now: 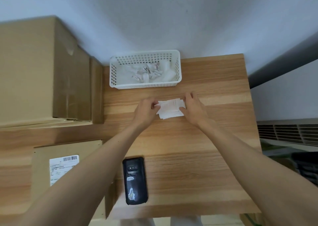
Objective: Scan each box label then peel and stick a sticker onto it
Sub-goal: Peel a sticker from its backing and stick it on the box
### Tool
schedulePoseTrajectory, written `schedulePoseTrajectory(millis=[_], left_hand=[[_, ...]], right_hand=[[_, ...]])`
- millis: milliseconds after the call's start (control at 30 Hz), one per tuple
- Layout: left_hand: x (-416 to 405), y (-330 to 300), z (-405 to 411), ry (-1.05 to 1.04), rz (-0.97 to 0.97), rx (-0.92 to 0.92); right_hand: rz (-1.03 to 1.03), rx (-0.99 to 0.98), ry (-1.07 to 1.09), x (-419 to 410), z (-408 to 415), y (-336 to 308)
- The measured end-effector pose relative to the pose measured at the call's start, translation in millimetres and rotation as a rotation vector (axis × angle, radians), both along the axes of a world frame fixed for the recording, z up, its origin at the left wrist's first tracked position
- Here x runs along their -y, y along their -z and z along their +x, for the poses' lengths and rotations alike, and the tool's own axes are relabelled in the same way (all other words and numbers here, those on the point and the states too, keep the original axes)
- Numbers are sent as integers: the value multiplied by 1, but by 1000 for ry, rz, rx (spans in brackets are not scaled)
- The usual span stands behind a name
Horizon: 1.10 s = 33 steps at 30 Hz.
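A small stack of white sticker sheets (pixel 170 108) lies on the wooden table (pixel 206 139). My left hand (pixel 146 108) pinches its left edge, and my right hand (pixel 193 107) pinches the right edge. A black handheld scanner (pixel 136 181) lies face down near the table's front edge, between my forearms. At lower left, a cardboard box (pixel 43 174) carries a white barcode label (pixel 63 169), partly hidden by my left forearm.
A white plastic basket (pixel 113 81) holding crumpled paper stands at the back of the table against the wall. A large cardboard box (pixel 43 71) stands at the left beside the table. To the right are a grey beam and a vent.
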<state>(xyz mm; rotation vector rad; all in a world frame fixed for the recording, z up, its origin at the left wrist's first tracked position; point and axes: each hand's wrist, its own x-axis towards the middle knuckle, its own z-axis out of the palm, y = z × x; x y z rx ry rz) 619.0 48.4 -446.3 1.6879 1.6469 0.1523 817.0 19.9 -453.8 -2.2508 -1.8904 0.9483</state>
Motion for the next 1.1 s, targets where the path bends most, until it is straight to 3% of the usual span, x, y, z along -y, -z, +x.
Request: schedulePoseTrajectory(millis=[133,333,433,733,1100], left_hand=[[2,-35,-10,2,-12,82],[8,-118,-26,14,-37,260],[17,-158,-34,32,-8,293],[51,-229,-57,65,59,399],[69,-238,-61,117,105,400]], right_hand=[[-21,-141,114,8,5,-28],[36,-683,440,37,1,-108],[89,-825,474,55,-4,-146],[201,-946,358,96,-12,-223],[228,-975,289,125,-16,-233]])
